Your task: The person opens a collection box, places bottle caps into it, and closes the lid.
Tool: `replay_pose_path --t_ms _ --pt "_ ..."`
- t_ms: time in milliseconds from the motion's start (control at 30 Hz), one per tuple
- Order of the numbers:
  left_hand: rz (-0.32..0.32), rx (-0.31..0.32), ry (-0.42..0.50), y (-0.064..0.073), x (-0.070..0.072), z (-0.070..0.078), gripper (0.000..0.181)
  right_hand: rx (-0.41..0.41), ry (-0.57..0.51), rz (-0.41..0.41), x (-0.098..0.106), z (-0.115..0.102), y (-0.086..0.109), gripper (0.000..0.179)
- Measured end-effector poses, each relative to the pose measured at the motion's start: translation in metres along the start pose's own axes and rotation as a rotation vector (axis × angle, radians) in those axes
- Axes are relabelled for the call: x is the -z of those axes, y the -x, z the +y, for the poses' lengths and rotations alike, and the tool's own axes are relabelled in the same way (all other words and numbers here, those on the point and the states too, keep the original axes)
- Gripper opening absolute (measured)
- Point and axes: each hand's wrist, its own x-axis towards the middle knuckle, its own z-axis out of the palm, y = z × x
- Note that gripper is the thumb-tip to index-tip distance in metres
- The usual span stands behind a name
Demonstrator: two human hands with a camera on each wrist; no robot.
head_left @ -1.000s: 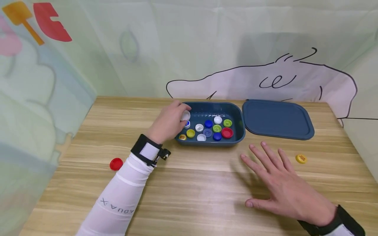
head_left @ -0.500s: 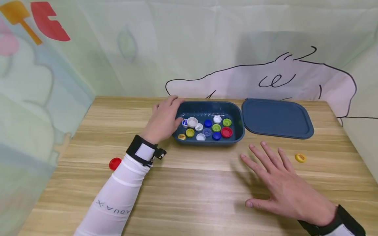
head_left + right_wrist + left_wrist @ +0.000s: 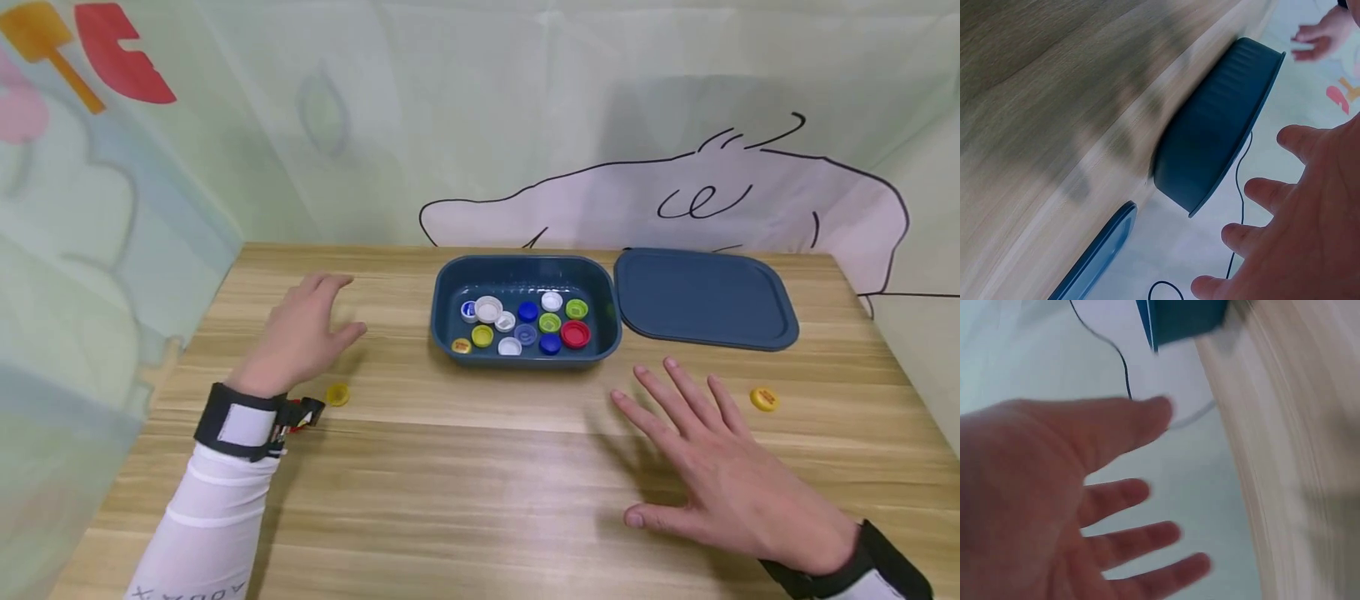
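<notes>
My left hand (image 3: 296, 337) hovers above the left side of the table with nothing in its grasp, thumb and fingers apart. In the left wrist view, that hand (image 3: 1035, 481) has its thumb and fingers stretched out. Just below it in the head view lies a yellow bottle cap (image 3: 338, 394). Part of a red cap shows behind the wrist strap. My right hand (image 3: 723, 471) is spread, palm down, over the front right of the table, nearest to another yellow cap (image 3: 765, 399). The dark blue box (image 3: 525, 363) holds several bottle caps, including a large red cap (image 3: 575, 334) and a white cap (image 3: 488, 309).
A flat dark blue lid (image 3: 705, 300) lies right of the box, near the back edge of the wooden table (image 3: 487, 483). Behind the table hangs a printed cloth (image 3: 480, 117). In the right wrist view the box (image 3: 1216, 125) stands beyond my fingers.
My left hand has let go of a white cap inside the box and moved left, out over the table. The yellow cap beside its wrist has come into sight. The right hand stays still.
</notes>
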Motion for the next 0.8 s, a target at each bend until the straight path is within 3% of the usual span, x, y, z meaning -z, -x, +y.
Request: replay_pose_path --t_ms 167,367,567,800 --pt "-0.149 0.07 0.012 0.029 0.009 -0.025 0.074 0.0 0.002 0.005 0.0 0.001 -0.001 0.105" --pt "-0.292 0.124 -0.034 0.051 0.006 -0.037 0.079 0.002 0.003 0.01 0.002 0.001 -0.001 0.105" --pt "-0.385 0.198 -0.003 0.058 -0.005 -0.042 0.063 0.006 0.002 0.005 0.001 0.0 -0.001 0.104" --pt "-0.418 0.218 0.046 0.061 -0.012 -0.044 0.043 0.016 -0.005 0.007 0.0 0.0 -0.001 0.105"
